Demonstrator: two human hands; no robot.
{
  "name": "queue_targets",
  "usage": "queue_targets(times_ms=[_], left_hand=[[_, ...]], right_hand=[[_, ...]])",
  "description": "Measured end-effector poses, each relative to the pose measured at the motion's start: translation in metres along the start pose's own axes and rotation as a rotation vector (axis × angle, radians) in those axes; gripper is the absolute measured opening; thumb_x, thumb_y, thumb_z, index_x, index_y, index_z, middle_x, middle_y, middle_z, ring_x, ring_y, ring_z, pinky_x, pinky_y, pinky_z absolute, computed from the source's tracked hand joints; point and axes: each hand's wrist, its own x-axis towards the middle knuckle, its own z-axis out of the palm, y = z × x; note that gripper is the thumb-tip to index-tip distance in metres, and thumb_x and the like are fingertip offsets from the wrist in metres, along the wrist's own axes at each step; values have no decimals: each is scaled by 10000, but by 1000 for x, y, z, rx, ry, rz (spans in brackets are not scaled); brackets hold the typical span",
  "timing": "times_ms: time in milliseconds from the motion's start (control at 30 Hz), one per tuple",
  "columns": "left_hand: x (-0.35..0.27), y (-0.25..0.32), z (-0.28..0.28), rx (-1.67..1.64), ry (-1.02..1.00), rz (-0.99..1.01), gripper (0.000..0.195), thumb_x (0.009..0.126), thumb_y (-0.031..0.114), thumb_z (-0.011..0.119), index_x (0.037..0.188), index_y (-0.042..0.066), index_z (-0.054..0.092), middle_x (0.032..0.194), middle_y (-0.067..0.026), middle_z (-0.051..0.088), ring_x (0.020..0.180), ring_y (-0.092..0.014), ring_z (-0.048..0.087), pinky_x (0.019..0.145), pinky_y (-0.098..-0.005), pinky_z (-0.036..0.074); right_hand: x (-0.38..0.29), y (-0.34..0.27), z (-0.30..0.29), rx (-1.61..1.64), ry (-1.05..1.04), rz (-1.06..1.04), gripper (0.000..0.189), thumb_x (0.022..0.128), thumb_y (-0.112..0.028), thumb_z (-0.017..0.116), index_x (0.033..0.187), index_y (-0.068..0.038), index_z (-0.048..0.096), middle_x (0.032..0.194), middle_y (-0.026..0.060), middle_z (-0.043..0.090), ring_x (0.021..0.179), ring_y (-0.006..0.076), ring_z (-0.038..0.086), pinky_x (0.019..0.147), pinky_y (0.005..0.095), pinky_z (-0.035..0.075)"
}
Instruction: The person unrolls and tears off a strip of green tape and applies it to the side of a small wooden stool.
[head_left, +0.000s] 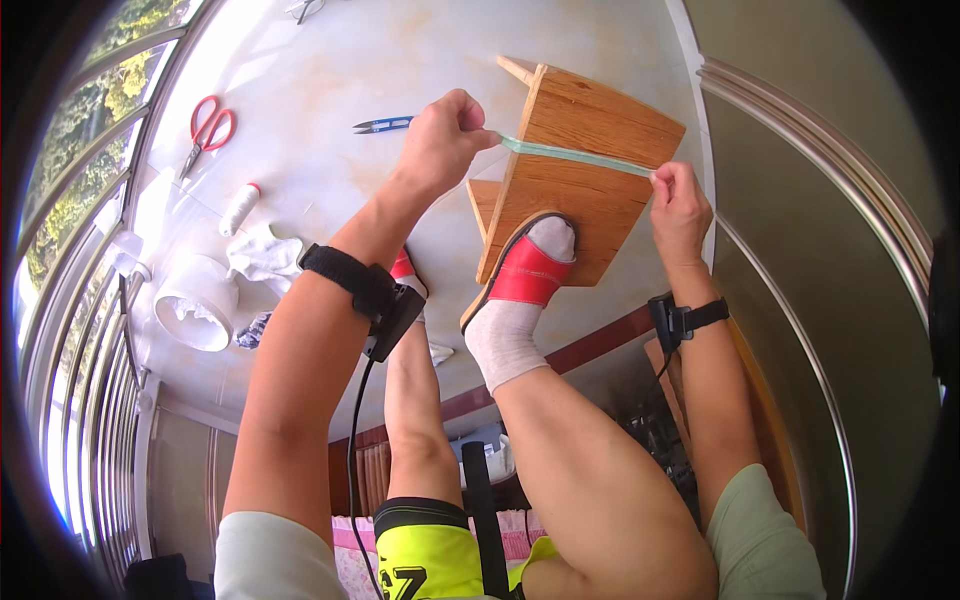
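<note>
A pale green fabric strip (577, 155) stretches across the top of a small wooden stool (592, 112). My left hand (450, 139) pinches one end beyond the stool's left edge, and my right hand (679, 210) pinches the other end near its right edge. Between the two hands the strip looks taut and narrow. My foot in a red slipper (529, 270) rests on the lower part of the stool top. Blue thread snips (384, 125) lie on the floor just left of my left hand, their handle end partly hidden behind it.
Red-handled scissors (205, 136), a white thread spool (241, 209), a crumpled white cloth (264, 257) and a white bucket (196, 304) are on the floor at left. Window bars (75, 225) line the left side; a wall with metal trim (817, 127) stands at right. Eyeglasses (304, 9) lie at the top.
</note>
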Motion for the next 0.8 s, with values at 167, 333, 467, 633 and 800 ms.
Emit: queue_targets(times_ms=[167,333,467,633,800], left_hand=[[5,-68,-51,92,150,-129,234,737,121,743,798,6,549,687,-79,579,605,-183,539,589,-335,462],[-11,18,3,51,12,15,238,754,127,738,798,22,529,684,-50,544,635,-152,494,593,-309,426],[-19,28,1,-35,-31,70,219,793,76,717,875,8,525,702,-23,538,653,-102,487,609,-263,431],[-31,45,-4,58,-73,188,274,811,66,691,1041,29,546,804,-52,607,735,-149,583,683,-298,480],[-42,57,-2,129,-96,306,298,805,61,686,1072,61,552,831,-55,613,765,-187,609,707,-322,487]], right_hand=[[23,-71,30,188,30,-270,186,760,8,659,815,-88,509,746,68,568,699,273,609,574,361,483],[-2,19,1,35,13,18,143,807,-28,659,842,-70,527,778,59,610,689,249,619,574,350,485],[-10,40,6,300,-90,337,171,827,-111,698,931,-49,578,852,34,632,626,149,556,577,294,465],[12,13,-32,295,100,344,321,836,-261,722,1041,-33,626,1062,61,621,604,112,436,607,252,434],[57,-63,-47,705,273,-349,353,873,-330,677,1033,-20,624,1044,73,633,794,119,554,723,250,460]])
